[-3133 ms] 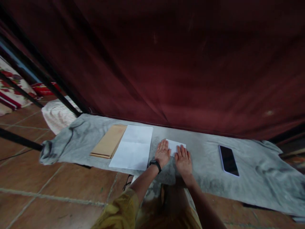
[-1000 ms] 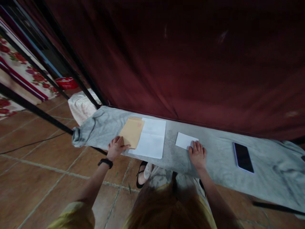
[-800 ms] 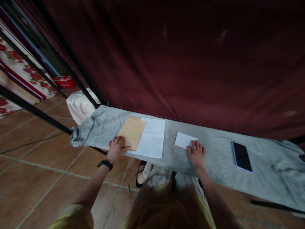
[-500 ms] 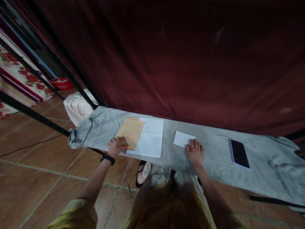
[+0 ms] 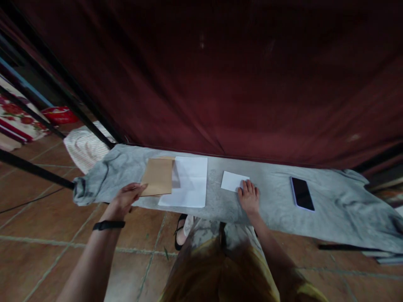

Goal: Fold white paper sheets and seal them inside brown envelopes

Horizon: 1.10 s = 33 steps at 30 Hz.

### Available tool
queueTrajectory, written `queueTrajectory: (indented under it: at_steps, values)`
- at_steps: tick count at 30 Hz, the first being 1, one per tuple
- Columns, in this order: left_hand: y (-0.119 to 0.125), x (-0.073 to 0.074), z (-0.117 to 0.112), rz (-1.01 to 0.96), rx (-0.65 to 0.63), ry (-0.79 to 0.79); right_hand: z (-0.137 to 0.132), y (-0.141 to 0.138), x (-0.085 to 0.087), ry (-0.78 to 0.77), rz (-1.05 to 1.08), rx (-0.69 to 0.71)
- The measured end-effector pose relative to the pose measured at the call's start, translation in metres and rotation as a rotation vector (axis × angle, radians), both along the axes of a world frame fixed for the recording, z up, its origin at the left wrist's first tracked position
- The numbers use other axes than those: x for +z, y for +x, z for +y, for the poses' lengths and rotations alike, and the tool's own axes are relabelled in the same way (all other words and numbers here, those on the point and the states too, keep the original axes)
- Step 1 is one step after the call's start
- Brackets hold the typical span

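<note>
Head view: the left hand (image 5: 128, 196) pinches a brown envelope (image 5: 158, 178) by its near corner, seemingly to hold it off the tabletop (image 5: 272, 201), while the right hand's (image 5: 249, 199) spread fingers touch the smaller white paper (image 5: 232, 180), apparently steadying it.

Both arms are extended forward, with the hands well apart. The left forearm (image 5: 91, 260) is directed upward and slightly to the right from the lower edge of the view; at the left hand (image 5: 127, 197), the thumb (image 5: 140, 190) is opposed to the fingers (image 5: 131, 186) in a pinch grip. The right forearm (image 5: 273, 244) is slanted upward and to the left. The right hand (image 5: 249, 199) is held palm down, its fingers directed forward and slightly spread, its thumb toward the body's midline.
</note>
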<state>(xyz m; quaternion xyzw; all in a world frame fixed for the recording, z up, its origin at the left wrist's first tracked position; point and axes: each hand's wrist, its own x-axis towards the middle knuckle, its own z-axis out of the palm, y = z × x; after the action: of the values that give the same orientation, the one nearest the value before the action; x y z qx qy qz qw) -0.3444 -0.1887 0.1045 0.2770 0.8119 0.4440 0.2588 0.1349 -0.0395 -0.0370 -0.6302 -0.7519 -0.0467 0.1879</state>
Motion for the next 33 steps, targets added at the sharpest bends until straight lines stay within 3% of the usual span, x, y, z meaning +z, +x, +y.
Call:
queueTrajectory:
  at_steps: [2,5,8,11,13,16,19,23,27,33]
  values:
    - [0.015,0.006,-0.003,-0.285,0.019,0.149,0.0,-0.001,0.002,-0.007,0.016,0.001]
    - [0.064,0.005,-0.003,-0.588,0.03,0.262,0.0,0.001,0.008,-0.018,0.093,0.006]
    - [0.132,-0.007,0.003,-0.818,0.032,0.326,-0.002,0.003,0.019,-0.039,0.312,0.044]
    - [0.195,-0.027,0.013,-1.015,0.075,0.349,-0.017,-0.002,0.032,-0.099,0.681,0.119]
    - [0.228,-0.04,0.019,-1.097,0.121,0.331,-0.036,-0.014,0.042,-0.209,0.994,0.152]
    - [0.263,-0.058,0.022,-1.172,0.089,0.269,-0.068,-0.037,0.057,-0.579,1.439,0.175]
    - [0.285,-0.069,0.02,-1.14,0.022,0.259,-0.089,-0.053,0.069,-0.832,1.663,0.228]
    - [0.299,-0.075,0.015,-1.175,-0.003,0.208,-0.096,-0.055,0.069,-0.819,1.735,0.137]
    - [0.303,-0.074,0.01,-1.252,0.022,0.131,-0.094,-0.045,0.056,-0.936,1.856,0.013]
    - [0.311,-0.065,0.005,-1.288,0.003,0.08,-0.091,-0.039,0.055,-1.026,1.904,0.118]
